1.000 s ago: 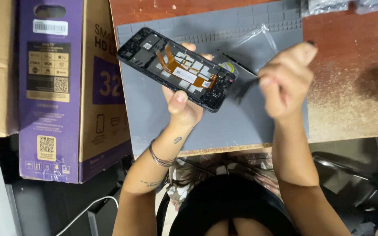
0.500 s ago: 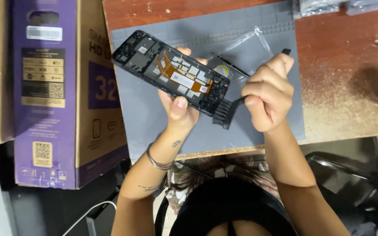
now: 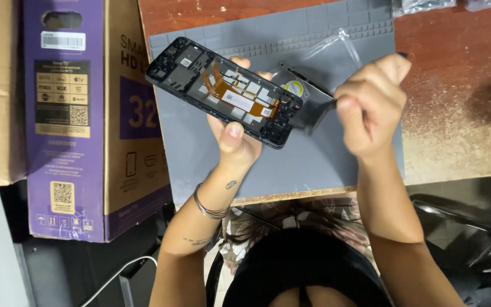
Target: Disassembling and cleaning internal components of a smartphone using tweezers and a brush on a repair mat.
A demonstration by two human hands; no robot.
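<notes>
left hand (image 3: pixel 235 142): fingers clamped on opened phone (image 3: pixel 225 92), insides up
right hand (image 3: pixel 370 108): at phone's 3 o'clock, fingers pinching brush (image 3: pixel 313 115)
under both: grey mat (image 3: pixel 291 165)

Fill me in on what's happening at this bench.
A person holds an opened phone, its inner boards and orange flex cable exposed, in the left hand above a grey work mat. The right hand grips a small dark brush at the phone's end. A clear plastic bag lies on the mat behind.
</notes>
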